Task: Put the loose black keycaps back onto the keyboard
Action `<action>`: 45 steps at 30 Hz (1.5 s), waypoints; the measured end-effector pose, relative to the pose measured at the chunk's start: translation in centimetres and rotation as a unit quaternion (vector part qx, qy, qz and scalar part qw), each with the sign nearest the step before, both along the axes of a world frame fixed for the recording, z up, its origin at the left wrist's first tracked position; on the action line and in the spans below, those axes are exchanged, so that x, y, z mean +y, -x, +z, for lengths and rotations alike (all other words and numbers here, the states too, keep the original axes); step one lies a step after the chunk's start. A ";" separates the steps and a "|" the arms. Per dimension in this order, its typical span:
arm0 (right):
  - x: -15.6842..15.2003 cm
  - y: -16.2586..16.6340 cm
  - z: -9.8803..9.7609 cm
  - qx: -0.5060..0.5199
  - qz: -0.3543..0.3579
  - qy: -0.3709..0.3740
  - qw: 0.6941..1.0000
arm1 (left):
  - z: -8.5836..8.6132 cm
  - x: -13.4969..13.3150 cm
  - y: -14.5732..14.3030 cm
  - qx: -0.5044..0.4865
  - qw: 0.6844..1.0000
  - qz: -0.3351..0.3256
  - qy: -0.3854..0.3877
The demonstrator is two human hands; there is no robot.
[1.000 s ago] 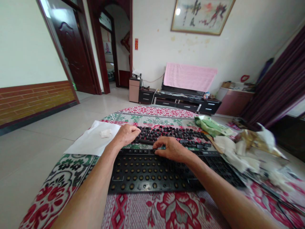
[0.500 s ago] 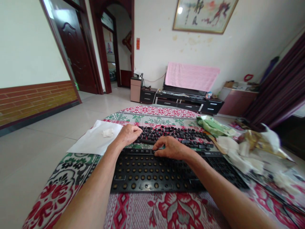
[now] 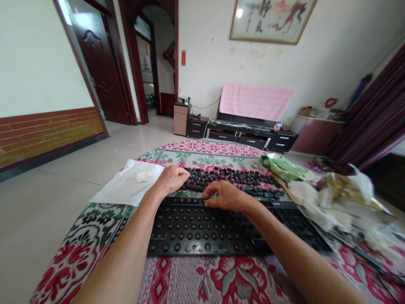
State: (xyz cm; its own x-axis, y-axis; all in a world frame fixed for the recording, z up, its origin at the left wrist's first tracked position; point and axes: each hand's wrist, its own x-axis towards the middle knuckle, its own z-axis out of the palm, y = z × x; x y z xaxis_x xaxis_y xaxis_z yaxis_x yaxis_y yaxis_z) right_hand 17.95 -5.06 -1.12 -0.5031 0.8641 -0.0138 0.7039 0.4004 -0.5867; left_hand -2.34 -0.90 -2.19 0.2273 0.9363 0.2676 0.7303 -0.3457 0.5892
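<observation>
A black keyboard base (image 3: 196,236) lies before me, most of its key positions bare and showing round mounts. A few keycaps (image 3: 186,201) sit in its top row at the left. At the end of that row, the thumb and bent fingers of my right hand (image 3: 226,196) close on a small black keycap (image 3: 203,202), partly hidden by the fingertips. My left hand (image 3: 172,179) is closed at the left end of a spread of loose black keycaps (image 3: 228,175) behind the keyboard. Whatever its fingers hold is hidden from view.
Left of the keycaps lies white paper (image 3: 123,185) with a small crumpled tissue (image 3: 143,176) on it. On the right are a green packet (image 3: 284,169), crumpled tissues (image 3: 319,207) and a gold-and-white wrapper (image 3: 351,190). A patterned tablecloth (image 3: 234,280) covers the table.
</observation>
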 end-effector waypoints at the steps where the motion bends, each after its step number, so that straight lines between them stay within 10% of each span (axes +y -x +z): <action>1: 0.0 0.0 0.0 -0.002 0.002 -0.003 1.000 | 0.0 0.0 0.0 0.000 1.000 0.000 0.001; 45: -0.9 0.4 -0.4 -0.002 -0.019 -0.089 0.996 | -0.1 -0.2 -0.1 0.031 0.999 -0.013 0.004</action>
